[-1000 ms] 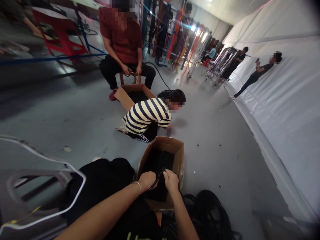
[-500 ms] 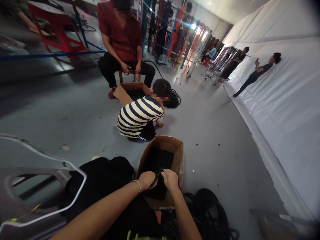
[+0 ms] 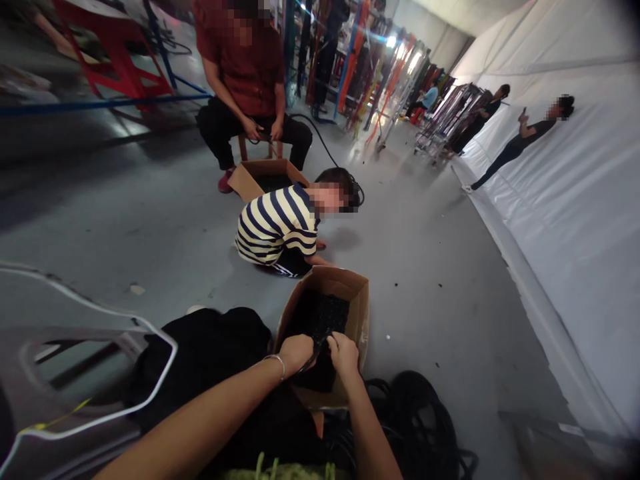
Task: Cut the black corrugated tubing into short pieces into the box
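My left hand (image 3: pixel 297 351), with a bangle at the wrist, is closed around a thin black length (image 3: pixel 315 355) over a cardboard box (image 3: pixel 359 300). This length looks like cord or hose; its exact kind is not clear. Close on the right, my right hand (image 3: pixel 344 353) pinches near its upper end, fingertips pressed together. Beneath both hands, the box holds a heap of small black pieces (image 3: pixel 330 312). Coils of black hose (image 3: pixel 425 413) lie on the floor beside my right forearm.
A person in a striped shirt (image 3: pixel 275 223) crouches just beyond the box. Farther back, a seated person in red (image 3: pixel 245 73) works over another carton (image 3: pixel 243 183). A grey plastic stool (image 3: pixel 100 373) stands at left, and white sheeting (image 3: pixel 575 233) hangs at right.
The crouching person has turned and reached an arm closer to my box. My hands stay together over the box, with only a slight shift. The view has moved a little.
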Tool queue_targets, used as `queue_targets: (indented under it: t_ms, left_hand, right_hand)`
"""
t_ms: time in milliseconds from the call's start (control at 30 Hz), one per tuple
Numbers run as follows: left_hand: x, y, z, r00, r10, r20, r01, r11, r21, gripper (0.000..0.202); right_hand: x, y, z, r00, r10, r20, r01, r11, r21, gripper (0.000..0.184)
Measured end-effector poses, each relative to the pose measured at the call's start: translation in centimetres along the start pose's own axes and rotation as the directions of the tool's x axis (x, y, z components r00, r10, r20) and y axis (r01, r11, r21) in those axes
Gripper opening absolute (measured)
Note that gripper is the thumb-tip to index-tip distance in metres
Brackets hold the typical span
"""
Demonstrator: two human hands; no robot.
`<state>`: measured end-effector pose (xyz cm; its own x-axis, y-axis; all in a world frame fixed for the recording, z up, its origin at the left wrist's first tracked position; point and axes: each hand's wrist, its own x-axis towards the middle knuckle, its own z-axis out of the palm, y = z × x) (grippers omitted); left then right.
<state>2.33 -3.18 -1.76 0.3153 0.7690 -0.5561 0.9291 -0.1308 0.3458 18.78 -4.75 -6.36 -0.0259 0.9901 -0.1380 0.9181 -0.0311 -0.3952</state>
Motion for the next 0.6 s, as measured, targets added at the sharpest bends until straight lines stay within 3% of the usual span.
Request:
queue_targets:
  t_ms: [133,333,467,600]
  left_hand:
    - [0.1,-0.3,0.0,0.999,0.034,0.0,-0.034,0.999,-0.008,0.044]
    - [-0.5,-0.1,-0.8,0.993,0.052,0.108,-0.051,0.999,-0.012,0.044]
    - [-0.9,0.2,-1.7,0.99,0.085,0.111,-0.088,0.996,0.018,0.044]
    - [-1.1,0.6,-2.3,0.986,0.044,0.158,-0.041,0.999,-0.024,0.032]
  right_hand:
    - [0.2,0.3,-0.4,0.999,-0.014,-0.037,0.014,1.0,0.019,0.027]
    - [-0.2,-0.5,-1.3,0.994,-0.103,0.028,0.104,0.993,-0.046,0.022]
    - [-0.1,-1.0,-1.7,0.995,-0.086,0.052,0.089,0.994,-0.067,0.025]
    - [0.1,-1.4,-1.8,0.995,-0.048,0.088,0.056,0.994,-0.093,0.026]
